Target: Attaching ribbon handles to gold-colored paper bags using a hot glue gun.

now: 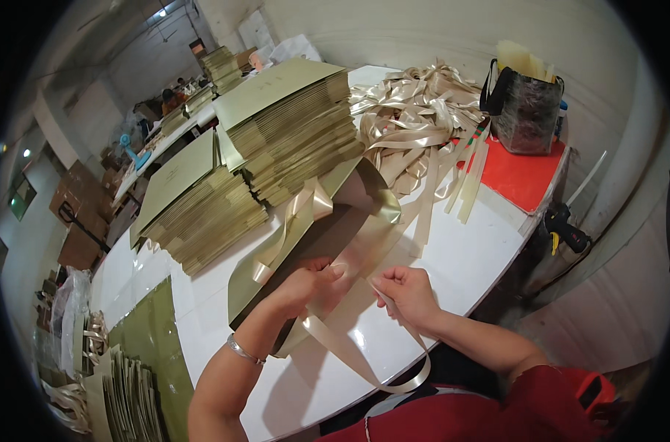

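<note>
An olive-green paper bag (pixel 316 239) lies tilted on the white table in front of me, its mouth open. A champagne satin ribbon (pixel 304 202) curls over its far side. My left hand (pixel 311 283) reaches across the near part of the bag, thumb and fingers pinched at its pale panel; what sits between the fingertips is hidden. To its right, my right hand (pixel 409 295) is closed on a champagne ribbon (pixel 353 362). This ribbon hangs in a loop over the table's near edge and runs back up to the bag below my left hand.
Tall stacks of folded olive bags (pixel 291 125) stand behind. A heap of loose ribbons (pixel 423 110) lies at the back right, beside a red sheet (pixel 523 173) and a dark container (pixel 527 110) of pale strips. A glue gun (pixel 567 230) hangs past the table's right edge.
</note>
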Available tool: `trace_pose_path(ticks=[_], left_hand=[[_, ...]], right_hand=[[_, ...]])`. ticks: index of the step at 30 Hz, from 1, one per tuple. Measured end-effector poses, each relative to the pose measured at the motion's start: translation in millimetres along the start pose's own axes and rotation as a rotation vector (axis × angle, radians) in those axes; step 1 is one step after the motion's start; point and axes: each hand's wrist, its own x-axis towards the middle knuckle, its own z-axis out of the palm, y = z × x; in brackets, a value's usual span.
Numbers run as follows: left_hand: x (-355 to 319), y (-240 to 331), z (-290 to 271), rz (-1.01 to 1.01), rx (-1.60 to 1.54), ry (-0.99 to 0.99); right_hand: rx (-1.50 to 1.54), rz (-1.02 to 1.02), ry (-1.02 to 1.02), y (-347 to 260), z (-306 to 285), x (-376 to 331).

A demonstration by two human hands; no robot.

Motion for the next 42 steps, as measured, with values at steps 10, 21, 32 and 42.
trace_pose_path(ticks=[10,21,32,42], left_hand=[[-2.2,-1.9,10.8,0.023,-0.208,0.034],[-25.0,-4.5,24.5,0.069,0.123,0.035],[-7.1,-52.5,1.4,-0.047,-0.24,0.144],[-44.2,-56.5,30.0,0.724,1.046,0.403]], right_hand=[[-0.099,-0.099,0.085,12.8,22.3,6.3],[0.102,0.106,-0.039,12.4,24.1,-13.3],[-0.378,0.131,-0.168,23.8,29.5,-16.8],[-0.007,0.294,-0.301,20.1,31.2,-15.6]])
